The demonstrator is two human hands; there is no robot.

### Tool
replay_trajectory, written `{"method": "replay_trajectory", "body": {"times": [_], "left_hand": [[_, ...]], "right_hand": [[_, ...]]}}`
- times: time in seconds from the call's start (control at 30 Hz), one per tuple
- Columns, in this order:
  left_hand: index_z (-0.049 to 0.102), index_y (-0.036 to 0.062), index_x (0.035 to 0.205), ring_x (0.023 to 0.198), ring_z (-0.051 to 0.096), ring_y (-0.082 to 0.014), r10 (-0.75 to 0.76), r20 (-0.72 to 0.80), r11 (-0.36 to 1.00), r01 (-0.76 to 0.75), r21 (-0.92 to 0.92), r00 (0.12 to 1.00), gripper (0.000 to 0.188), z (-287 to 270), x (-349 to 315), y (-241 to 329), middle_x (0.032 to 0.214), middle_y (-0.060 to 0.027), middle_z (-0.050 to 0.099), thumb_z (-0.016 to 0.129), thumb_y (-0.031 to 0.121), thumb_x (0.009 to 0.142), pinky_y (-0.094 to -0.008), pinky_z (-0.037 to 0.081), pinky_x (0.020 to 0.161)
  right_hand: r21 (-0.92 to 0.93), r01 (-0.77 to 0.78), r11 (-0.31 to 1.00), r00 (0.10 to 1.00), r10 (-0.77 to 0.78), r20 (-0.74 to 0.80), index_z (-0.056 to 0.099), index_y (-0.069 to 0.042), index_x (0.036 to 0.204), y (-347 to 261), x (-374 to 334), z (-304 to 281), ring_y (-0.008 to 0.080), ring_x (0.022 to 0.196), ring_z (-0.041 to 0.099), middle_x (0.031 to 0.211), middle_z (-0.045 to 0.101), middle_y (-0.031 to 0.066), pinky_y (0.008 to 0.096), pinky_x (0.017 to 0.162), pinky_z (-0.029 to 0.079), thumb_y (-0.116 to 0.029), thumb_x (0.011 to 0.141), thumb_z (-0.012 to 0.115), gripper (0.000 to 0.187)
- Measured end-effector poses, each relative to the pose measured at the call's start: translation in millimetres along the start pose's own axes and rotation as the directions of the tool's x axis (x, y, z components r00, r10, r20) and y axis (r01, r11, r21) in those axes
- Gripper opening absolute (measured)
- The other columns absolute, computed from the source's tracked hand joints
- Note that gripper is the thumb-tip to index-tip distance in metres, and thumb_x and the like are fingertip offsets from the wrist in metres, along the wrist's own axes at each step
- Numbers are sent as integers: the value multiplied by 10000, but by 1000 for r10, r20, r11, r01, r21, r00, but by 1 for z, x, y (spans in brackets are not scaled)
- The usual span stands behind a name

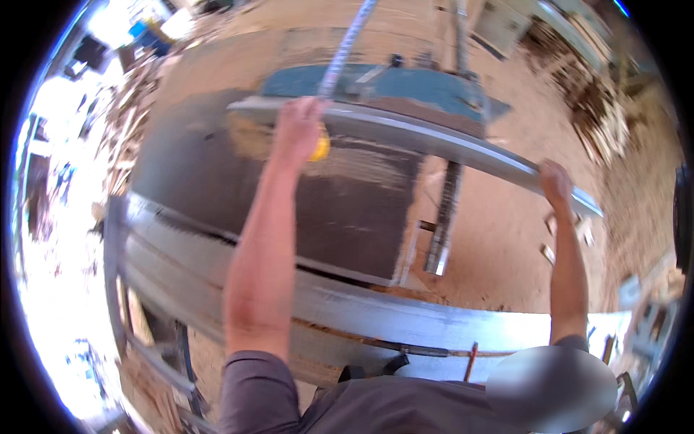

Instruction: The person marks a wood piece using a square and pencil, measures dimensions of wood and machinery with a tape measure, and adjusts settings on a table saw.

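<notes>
A long silver metal rail, like a saw fence, lies slantwise across the dark flat top of a machine that looks like a table saw. My left hand reaches forward and is closed over the rail toward its left end. Against that hand is a rounded yellow thing, partly hidden, so its kind is unclear. A pale bluish strip or tube runs up and away from the same hand. Farther right, my right hand grips the rail near its right end. Fingertips of both hands are mostly hidden.
Close to my body runs a wide silver table, with a dark slot beside it. Behind the rail sits a blue-green panel. Wood scraps are piled far right, with more at left. Sawdust covers the floor.
</notes>
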State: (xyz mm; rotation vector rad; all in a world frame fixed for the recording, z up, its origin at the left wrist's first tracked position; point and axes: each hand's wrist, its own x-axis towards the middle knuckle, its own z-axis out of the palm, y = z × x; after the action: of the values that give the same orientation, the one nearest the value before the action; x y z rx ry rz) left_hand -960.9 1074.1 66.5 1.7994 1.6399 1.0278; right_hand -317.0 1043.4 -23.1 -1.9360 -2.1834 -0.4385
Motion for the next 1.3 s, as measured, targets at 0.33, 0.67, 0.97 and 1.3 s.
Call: {"method": "replay_trajectory", "body": {"times": [0.33,0.67,0.97,1.3], "left_hand": [[713,-3,1108,977,632,-154,-458,-43,691,325,-646,888,286,-66,-279,-29,1036,-55,702,498,181,1073,-323,461,994],[689,-53,1255,1133,626,-123,-457,-144,582,172,-795,878,349,-3,-165,-31,1187,-81,734,513,194,1082,-281,423,1056],[585,9,936,910,687,-263,-539,-23,238,126,-963,842,323,28,-120,-31,883,-148,684,428,251,1081,-444,552,901],[569,53,920,650,616,-197,-462,-195,359,-19,-933,865,332,-50,-165,1,772,-85,601,458,309,1099,-360,533,593]], "right_hand": [[86,-237,968,926,198,322,742,-115,1049,-45,26,-34,381,1141,635,1176,700,173,486,990,481,-326,964,439,379],[32,-417,908,855,380,352,780,-182,1060,-77,37,-56,415,1112,652,1196,701,193,474,979,494,-397,915,467,407],[334,-51,941,789,-168,591,721,4,1081,-31,50,-43,389,1051,677,1136,720,195,416,941,509,-252,949,465,385],[414,82,906,864,-272,423,731,31,1001,-9,27,-15,365,1005,695,1047,730,224,398,895,525,-243,944,490,370]]}}
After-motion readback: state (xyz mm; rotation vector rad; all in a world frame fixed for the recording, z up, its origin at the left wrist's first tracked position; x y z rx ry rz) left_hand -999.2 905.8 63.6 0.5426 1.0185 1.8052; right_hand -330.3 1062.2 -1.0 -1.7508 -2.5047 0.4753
